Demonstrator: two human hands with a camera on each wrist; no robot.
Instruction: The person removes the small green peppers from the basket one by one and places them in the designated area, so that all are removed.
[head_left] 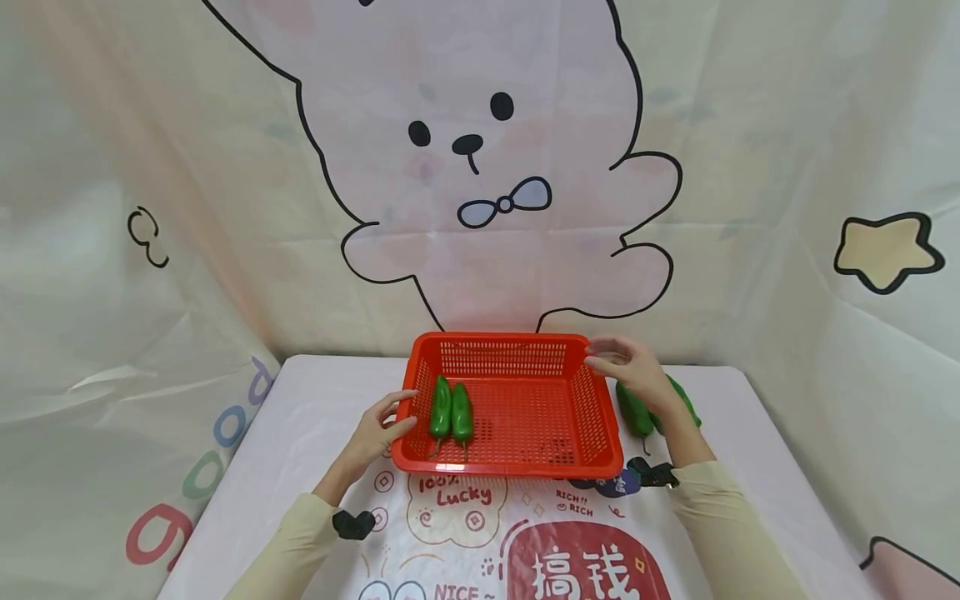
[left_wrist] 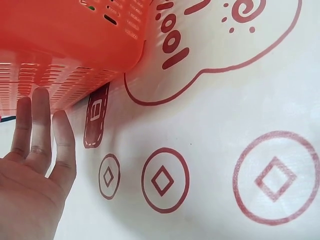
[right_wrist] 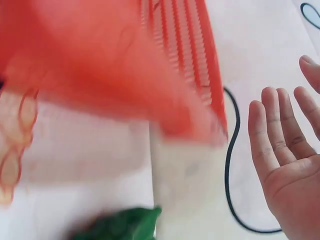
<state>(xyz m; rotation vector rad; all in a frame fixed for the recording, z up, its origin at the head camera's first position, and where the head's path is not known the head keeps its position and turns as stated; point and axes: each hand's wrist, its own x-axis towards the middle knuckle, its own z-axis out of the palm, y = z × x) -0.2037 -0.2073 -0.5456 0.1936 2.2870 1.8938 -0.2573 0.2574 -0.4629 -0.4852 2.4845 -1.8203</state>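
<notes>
A red plastic basket with slotted walls stands on the table, two green chili peppers lying side by side at its left end. My left hand is at the basket's left rim. In the left wrist view its fingers extend, nearly straight, against or close to the outer wall. My right hand is by the basket's back right corner, its fingers spread and holding nothing. In the right wrist view, a gap shows between this hand and the red basket wall.
Right of the basket, partly behind my right forearm, lie a dark green pepper and another green item. The table has a printed cover. A black cable shows in the right wrist view. A printed cloth backdrop hangs behind the basket.
</notes>
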